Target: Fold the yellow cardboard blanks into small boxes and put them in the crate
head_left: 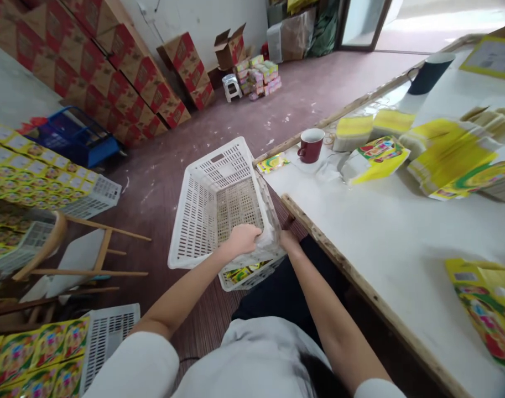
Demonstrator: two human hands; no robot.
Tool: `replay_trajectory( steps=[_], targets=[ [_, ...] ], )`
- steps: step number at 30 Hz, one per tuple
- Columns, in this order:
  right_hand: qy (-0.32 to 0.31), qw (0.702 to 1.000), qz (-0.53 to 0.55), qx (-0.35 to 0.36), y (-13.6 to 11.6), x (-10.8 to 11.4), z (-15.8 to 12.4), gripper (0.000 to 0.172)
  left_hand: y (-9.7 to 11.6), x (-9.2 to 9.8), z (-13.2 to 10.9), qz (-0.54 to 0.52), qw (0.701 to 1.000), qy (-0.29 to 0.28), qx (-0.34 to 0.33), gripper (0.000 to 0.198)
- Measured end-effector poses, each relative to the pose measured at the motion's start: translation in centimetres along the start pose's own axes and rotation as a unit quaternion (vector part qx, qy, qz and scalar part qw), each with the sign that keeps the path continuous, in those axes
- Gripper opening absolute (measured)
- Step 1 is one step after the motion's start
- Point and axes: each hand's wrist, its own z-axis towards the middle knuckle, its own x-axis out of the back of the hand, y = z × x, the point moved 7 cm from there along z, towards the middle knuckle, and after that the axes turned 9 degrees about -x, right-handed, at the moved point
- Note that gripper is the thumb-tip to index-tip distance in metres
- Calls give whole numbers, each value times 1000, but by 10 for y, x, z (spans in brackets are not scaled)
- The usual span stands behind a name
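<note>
Arms: both reach forward from white sleeves (140,362), bare forearms slanting inward until they meet at the crate.
Left hand (244,239): back upward, fingers curled down, clamped on the rim by the crate's near-right corner.
Right hand (289,242): lower, against the outside of the crate's right wall, just beside the tabletop's left edge; fingers hidden, so I cannot tell whether they are clamped.
White crate (196,213): slatted, opening upward, between both hands, alongside the tabletop's left edge.
Lower crate (239,286): partly covered by the white crate, yellow packets (240,274) showing inside.
Tabletop (339,232): a flat yellow packet (272,163) on the left edge, red mug (311,149) near it, yellow bags (451,152) toward the right, dark mug (430,74) near the far left edge.
Floor: stool (232,87) well beyond, red-and-brown cartons (128,83) stacked.
</note>
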Motion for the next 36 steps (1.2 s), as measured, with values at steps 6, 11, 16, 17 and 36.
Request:
replay_trajectory(
  steps=[6, 11, 16, 17, 36],
  targets=[
    [9, 991, 135, 12, 4, 10, -9, 32, 7, -35, 10, -57, 998, -1, 16, 16],
    [17, 971, 230, 57, -8, 15, -16, 58, -28, -38, -3, -137, 990, 8, 16, 39],
    [18, 956, 274, 105, -15, 17, -24, 75, -153, -28, -86, -107, 954, 98, 261, 59],
    [16, 954, 279, 111, -16, 17, -26, 76, -178, -29, -109, -92, 933, 114, 330, 62],
    [139, 931, 328, 78, -1, 43, -23, 57, -211, -141, -199, -195, 833, 116, 505, 37]
  ],
)
